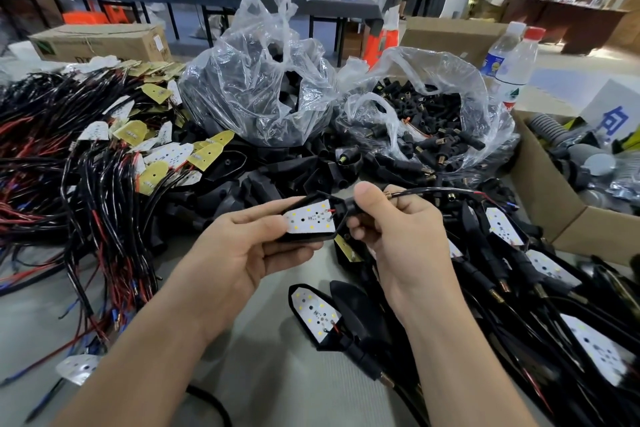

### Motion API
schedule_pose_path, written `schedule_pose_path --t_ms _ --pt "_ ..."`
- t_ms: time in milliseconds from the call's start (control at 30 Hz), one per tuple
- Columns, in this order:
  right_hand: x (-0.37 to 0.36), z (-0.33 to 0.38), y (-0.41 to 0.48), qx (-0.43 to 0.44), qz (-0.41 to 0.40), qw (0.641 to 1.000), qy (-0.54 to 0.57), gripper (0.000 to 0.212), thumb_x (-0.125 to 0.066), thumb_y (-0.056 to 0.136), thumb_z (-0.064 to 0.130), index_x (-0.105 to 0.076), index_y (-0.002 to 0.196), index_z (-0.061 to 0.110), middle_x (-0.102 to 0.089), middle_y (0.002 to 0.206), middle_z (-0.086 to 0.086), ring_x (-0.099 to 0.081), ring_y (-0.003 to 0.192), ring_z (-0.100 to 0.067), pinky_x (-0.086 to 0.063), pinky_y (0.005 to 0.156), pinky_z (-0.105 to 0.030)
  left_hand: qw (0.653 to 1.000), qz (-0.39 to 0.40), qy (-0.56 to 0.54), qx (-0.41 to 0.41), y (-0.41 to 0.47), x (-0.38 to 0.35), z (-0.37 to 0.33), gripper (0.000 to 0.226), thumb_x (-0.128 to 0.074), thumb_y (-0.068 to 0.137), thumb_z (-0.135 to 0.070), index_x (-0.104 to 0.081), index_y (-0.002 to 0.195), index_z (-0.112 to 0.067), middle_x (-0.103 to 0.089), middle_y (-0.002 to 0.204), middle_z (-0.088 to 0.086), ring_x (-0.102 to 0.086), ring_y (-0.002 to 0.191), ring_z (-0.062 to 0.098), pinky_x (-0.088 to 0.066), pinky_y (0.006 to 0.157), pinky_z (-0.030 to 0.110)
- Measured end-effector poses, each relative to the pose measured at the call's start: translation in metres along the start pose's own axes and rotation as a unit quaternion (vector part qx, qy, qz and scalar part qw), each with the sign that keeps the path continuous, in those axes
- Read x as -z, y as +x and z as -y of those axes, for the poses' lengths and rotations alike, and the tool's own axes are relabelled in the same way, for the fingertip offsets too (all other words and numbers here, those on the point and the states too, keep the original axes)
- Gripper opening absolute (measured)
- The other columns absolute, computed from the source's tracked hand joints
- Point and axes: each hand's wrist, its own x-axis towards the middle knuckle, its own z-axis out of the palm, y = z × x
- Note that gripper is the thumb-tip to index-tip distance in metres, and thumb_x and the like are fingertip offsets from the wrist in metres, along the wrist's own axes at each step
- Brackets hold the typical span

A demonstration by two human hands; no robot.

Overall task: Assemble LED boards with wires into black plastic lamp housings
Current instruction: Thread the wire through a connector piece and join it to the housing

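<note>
My left hand (239,246) grips the black housing (304,234) holding the LED board (311,220), while my right hand (398,218) pinches its stem and wire (433,191).

Both bare forearms reach forward from the bottom edge and converge toward the middle. The left hand (242,246) is turned palm-up, its fingers curled underneath and its thumb laid flat across the top of what it holds, a closed grip. The right hand (394,218) sits just beside it, back of the hand toward the camera, thumb raised and pressed against the bent forefinger in a tight pinch, the other fingers folded in below. The two hands nearly touch at the fingertips
</note>
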Motion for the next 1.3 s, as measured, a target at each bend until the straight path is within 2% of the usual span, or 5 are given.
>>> schedule_pose_path --t_ms 400,633,800,1033,1300 --pt "-0.008 0.008 -0.006 0.04 -0.033 0.986 -0.158 0.049 -0.076 0.09 0.033 -0.046 0.058 0.01 -0.064 0.056 -0.007 -0.053 0.053 -0.019 -0.044 0.055 -0.034 0.999 -0.017 0.017 -0.032 0.002 -0.003 0.006 0.042 -0.064 0.077 -0.002 -0.072 0.118 -0.006 -0.076 0.113 0.018 -0.076 0.099 0.033 -0.062 0.073 0.025" --pt "-0.025 0.046 -0.039 0.375 -0.092 0.783 -0.488 0.023 -0.073 0.075 0.035 -0.056 0.066 0.023 -0.051 0.061 0.014 -0.047 0.068 -0.004 -0.035 0.068 -0.019 0.998 -0.056 -0.025 -0.003 0.005 0.001 0.005 0.03 -0.057 0.084 0.002 -0.083 0.095 -0.008 -0.077 0.1 0.022 -0.078 0.081 0.03 -0.061 0.063 0.025" --pt "-0.024 0.054 -0.048 0.317 0.053 0.556 -0.766 0.019 -0.062 0.083 0.03 -0.066 0.101 0.036 -0.068 0.096 0.014 -0.059 0.102 -0.015 -0.021 0.102 -0.032 0.999 -0.037 -0.021 0.018 0.002 0.004 0.0 0.035 -0.049 0.088 -0.001 -0.073 0.113 0.003 -0.073 0.085 0.018 -0.065 0.055 0.016 -0.055 0.05 0.021" --pt "-0.004 0.085 -0.062 0.288 -0.038 0.515 -0.806 0.007 -0.071 0.069 0.035 -0.065 0.071 0.032 -0.062 0.062 0.009 -0.066 0.063 -0.025 -0.018 0.052 -0.03 0.999 -0.035 0.041 -0.001 0.003 -0.006 0.008 0.024 -0.059 0.098 -0.023 -0.075 0.105 -0.006 -0.079 0.097 0.013 -0.077 0.077 0.017 -0.06 0.063 0.024" --pt "0.028 0.047 -0.064 0.115 -0.024 0.613 -0.781 0.022 -0.065 0.09 0.042 -0.06 0.105 0.026 -0.062 0.093 -0.003 -0.065 0.097 -0.036 -0.035 0.069 -0.035 0.937 -0.072 0.331 -0.087 -0.005 -0.012 0.023 0.019 -0.076 0.08 -0.025 -0.081 0.097 -0.032 -0.08 0.089 -0.005 -0.076 0.092 0.015 -0.06 0.088 0.032"
